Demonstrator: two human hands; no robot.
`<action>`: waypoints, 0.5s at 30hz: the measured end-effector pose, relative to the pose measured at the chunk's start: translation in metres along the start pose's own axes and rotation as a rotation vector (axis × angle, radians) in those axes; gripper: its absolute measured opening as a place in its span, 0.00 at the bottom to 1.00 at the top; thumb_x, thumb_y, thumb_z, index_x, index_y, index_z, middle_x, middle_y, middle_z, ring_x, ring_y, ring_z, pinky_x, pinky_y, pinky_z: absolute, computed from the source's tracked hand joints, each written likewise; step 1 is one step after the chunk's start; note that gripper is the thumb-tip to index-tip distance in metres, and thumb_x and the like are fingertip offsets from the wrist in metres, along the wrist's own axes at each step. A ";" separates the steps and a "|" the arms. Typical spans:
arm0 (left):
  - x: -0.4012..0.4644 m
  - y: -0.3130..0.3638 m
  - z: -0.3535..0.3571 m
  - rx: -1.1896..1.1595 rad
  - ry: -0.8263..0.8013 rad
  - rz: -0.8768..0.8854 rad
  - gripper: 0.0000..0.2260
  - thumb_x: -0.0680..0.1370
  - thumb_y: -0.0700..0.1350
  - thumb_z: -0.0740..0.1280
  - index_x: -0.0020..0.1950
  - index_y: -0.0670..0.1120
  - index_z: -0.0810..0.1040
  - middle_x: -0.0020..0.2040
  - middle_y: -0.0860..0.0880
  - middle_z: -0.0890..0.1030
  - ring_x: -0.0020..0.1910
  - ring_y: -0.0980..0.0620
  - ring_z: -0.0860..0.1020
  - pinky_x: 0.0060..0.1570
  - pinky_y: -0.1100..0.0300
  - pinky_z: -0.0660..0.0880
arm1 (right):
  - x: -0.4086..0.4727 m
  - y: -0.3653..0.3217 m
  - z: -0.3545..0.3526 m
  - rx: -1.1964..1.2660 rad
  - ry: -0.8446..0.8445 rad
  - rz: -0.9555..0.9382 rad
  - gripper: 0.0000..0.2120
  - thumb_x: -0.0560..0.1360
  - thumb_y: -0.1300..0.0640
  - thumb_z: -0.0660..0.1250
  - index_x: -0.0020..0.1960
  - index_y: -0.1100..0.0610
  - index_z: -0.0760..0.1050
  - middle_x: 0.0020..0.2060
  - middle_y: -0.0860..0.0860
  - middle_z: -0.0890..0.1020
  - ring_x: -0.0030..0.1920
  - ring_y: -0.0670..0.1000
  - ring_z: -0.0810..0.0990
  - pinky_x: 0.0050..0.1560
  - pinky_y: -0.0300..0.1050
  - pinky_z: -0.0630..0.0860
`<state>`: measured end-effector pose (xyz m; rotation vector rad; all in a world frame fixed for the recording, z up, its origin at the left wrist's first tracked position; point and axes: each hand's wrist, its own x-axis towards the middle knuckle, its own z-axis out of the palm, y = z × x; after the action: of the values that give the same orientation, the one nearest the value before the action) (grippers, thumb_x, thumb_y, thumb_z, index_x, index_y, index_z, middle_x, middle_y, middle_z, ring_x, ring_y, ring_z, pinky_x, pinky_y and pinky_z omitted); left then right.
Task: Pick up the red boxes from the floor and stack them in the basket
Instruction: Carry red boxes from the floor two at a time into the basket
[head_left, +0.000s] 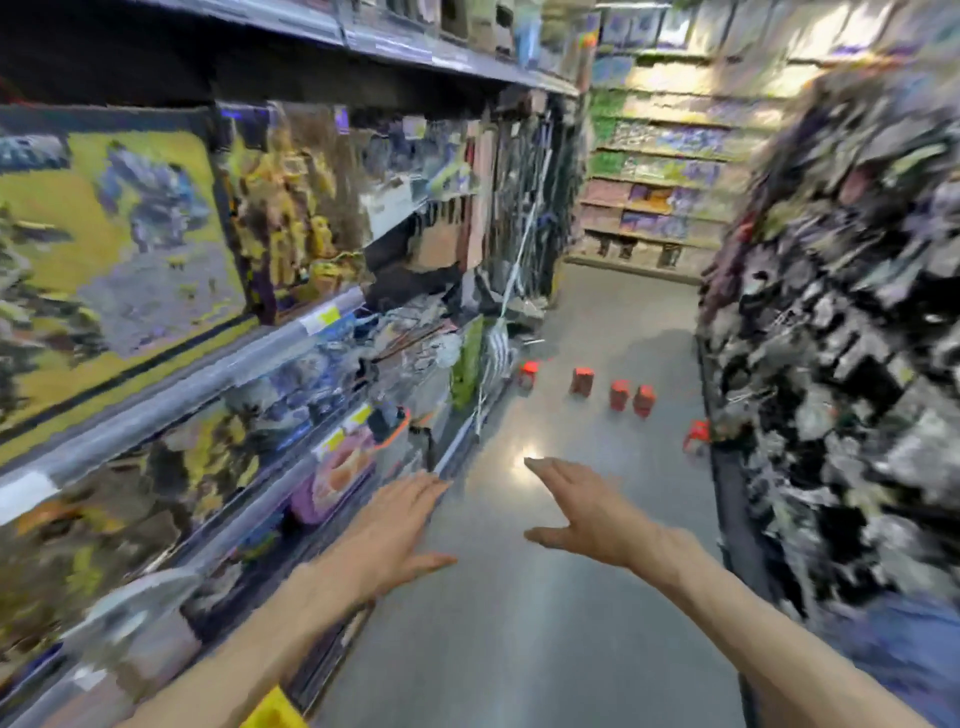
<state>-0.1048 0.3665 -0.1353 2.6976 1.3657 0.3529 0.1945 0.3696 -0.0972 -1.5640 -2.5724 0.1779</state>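
Ahead, five red boxes sit on the grey floor (545, 597) of a shop aisle, well apart from both hands. One box (528, 375) stands near the foot of the left shelves (218, 364); a second (582, 381) is out in the middle, and a pair (619, 395) (644, 400) stand just beside each other, perhaps touching. The fifth (696, 434) lies close against the base of the right rack (841, 332). No basket can be made out for certain; the picture is heavily blurred.

The left hand (389, 525) and right hand (587, 512) both reach forward above the floor, palms down, fingers straight and spread wide, holding nothing.

Judging by their look, the boxes are small upright cartons, likely light and stiff, with flat sides that should give a decent grip. Card may dent if squeezed hard, so moderate pressure seems wise. The best hold is probably across two opposite side faces near the middle, thumb on one and fingers on the other; one hand should do for each. The close pair might be taken together if they stay pressed flat. The box by the rack looks tilted, though blur hides how it lies, so it may need turning before it stacks squarely.
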 end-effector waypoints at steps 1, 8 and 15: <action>0.033 0.012 0.001 0.016 0.011 0.014 0.41 0.72 0.71 0.60 0.76 0.44 0.64 0.73 0.44 0.69 0.72 0.47 0.65 0.72 0.56 0.58 | -0.002 0.027 -0.012 -0.009 0.023 0.027 0.44 0.72 0.34 0.66 0.78 0.56 0.55 0.74 0.55 0.65 0.74 0.57 0.63 0.72 0.48 0.60; 0.250 0.072 0.022 -0.016 0.102 0.128 0.41 0.74 0.69 0.63 0.78 0.45 0.61 0.76 0.44 0.66 0.74 0.44 0.64 0.73 0.52 0.59 | 0.007 0.212 -0.070 -0.058 0.076 0.170 0.44 0.72 0.37 0.70 0.78 0.58 0.56 0.75 0.56 0.64 0.72 0.58 0.65 0.71 0.50 0.63; 0.420 0.064 0.040 -0.005 0.116 0.157 0.40 0.75 0.65 0.67 0.78 0.46 0.59 0.77 0.46 0.63 0.75 0.46 0.61 0.73 0.55 0.55 | 0.068 0.362 -0.102 -0.093 0.134 0.232 0.45 0.71 0.38 0.71 0.78 0.58 0.55 0.75 0.56 0.64 0.73 0.56 0.64 0.72 0.47 0.61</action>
<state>0.1948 0.6672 -0.0939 2.8286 1.1788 0.5326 0.4974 0.5989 -0.0536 -1.8384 -2.3257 -0.0248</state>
